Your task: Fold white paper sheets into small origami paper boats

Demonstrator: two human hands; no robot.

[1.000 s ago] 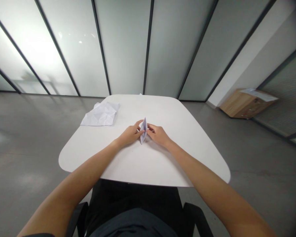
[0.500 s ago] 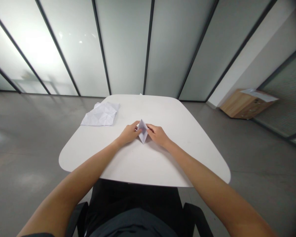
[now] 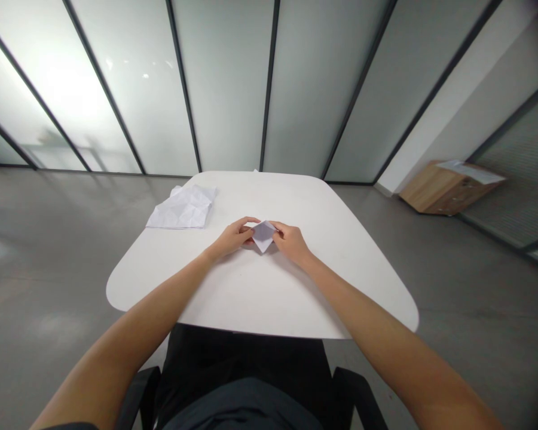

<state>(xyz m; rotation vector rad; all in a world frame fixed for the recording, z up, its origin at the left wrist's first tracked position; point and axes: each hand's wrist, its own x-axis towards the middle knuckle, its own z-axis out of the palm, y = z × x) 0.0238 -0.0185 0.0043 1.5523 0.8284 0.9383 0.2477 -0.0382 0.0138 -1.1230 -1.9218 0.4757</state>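
Between my two hands is a small piece of folded white paper (image 3: 263, 236), shaped like a diamond with one point toward me. My left hand (image 3: 235, 235) pinches its left corner, thumb in front and fingers curled behind. At the right corner, my right hand (image 3: 290, 240) grips the paper with thumb and fingers. The paper is held just over the middle of the white table (image 3: 269, 292). Parts of my fingers behind the paper are hidden.
Creased white paper sheets (image 3: 183, 208) lie in a stack at the table's left edge. A wooden cabinet (image 3: 448, 188) with papers on top stands on the floor at the right. Frosted glass panels (image 3: 224, 89) rise behind the table. Chair armrests (image 3: 358, 388) flank my lap.
The folded paper has turned from a tall, narrow diamond with a centre crease to a wider, flatter one. Both hands have shifted slightly with it and stay on its corners.
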